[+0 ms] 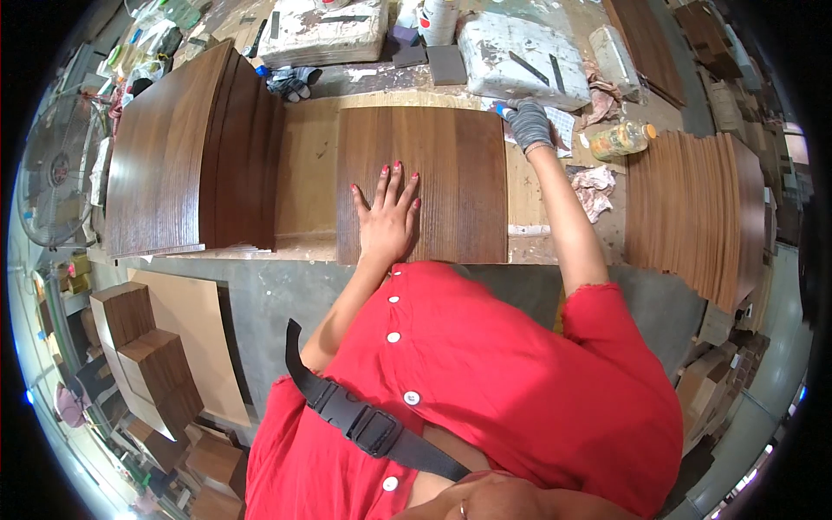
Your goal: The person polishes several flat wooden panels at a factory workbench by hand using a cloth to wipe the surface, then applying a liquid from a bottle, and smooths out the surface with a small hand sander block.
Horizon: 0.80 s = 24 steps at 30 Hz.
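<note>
— walnut-brown veneer panel lies flat in front of us on the workbench, square to the near edge. why do we have our left hand on it like that?

— we press it flat, fingers spread and bare, gripping nothing. our guess is that the open palm keeps the panel from sliding while the other arm stretches past it.

— and the right hand?

— it wears a grey glove and is out beyond the far right corner of the panel, closed around a small blue-tipped thing. we cannot tell what the thing is, a marker or a little tool perhaps.

— why the piles on either side?

— one stack of dark panels sits to our left and a taller stack of boards to our right, both within reach of the middle spot. it looks as if single panels get handled in the centre between them, though which pile feeds and which receives we cannot say.

— and the clutter at the back?

— a yellow-capped bottle and crumpled rags lie just beside the panel's right edge, near the gloved hand.
</note>
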{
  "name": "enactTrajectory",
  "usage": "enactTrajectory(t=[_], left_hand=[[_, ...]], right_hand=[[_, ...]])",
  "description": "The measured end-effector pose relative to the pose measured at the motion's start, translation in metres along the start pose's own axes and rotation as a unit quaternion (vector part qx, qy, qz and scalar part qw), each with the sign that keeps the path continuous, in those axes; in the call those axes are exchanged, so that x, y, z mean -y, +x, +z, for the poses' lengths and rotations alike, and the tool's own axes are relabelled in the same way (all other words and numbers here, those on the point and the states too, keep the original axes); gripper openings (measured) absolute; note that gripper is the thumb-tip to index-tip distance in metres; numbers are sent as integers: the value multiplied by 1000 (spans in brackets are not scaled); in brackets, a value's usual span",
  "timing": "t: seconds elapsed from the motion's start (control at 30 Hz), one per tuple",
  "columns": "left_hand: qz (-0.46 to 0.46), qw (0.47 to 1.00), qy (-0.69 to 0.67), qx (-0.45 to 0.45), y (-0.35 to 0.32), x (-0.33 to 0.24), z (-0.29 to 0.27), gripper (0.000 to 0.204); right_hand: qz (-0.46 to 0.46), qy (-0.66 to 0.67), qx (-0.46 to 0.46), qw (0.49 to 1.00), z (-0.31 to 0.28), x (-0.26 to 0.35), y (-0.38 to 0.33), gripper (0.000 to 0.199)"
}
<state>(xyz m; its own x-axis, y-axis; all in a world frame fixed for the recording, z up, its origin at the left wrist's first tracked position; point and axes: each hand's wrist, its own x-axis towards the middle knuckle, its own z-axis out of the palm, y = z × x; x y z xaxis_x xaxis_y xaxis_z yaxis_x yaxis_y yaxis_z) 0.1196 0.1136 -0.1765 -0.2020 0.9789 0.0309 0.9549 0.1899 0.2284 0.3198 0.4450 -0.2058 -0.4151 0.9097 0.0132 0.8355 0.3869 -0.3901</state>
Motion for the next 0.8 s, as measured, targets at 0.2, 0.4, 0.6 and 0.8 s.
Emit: enactTrajectory(t=[0.2, 0.4, 0.6, 0.8], left_hand=[[-2, 1000, 7, 7, 0, 1, -1, 50], [-5, 1000, 23, 19, -1, 1, -1, 53], [-2, 1000, 16, 20, -1, 1, -2, 52], [-5, 1000, 11, 12, -2, 1, -2, 52]], right_hand=[[4, 23, -32, 999, 11, -7, 0, 31], [39, 97, -107, 989, 10, 2, -14, 28], [3, 53, -158, 986, 22, 0, -35, 29], [49, 103, -171, 979, 22, 10, -34, 29]])
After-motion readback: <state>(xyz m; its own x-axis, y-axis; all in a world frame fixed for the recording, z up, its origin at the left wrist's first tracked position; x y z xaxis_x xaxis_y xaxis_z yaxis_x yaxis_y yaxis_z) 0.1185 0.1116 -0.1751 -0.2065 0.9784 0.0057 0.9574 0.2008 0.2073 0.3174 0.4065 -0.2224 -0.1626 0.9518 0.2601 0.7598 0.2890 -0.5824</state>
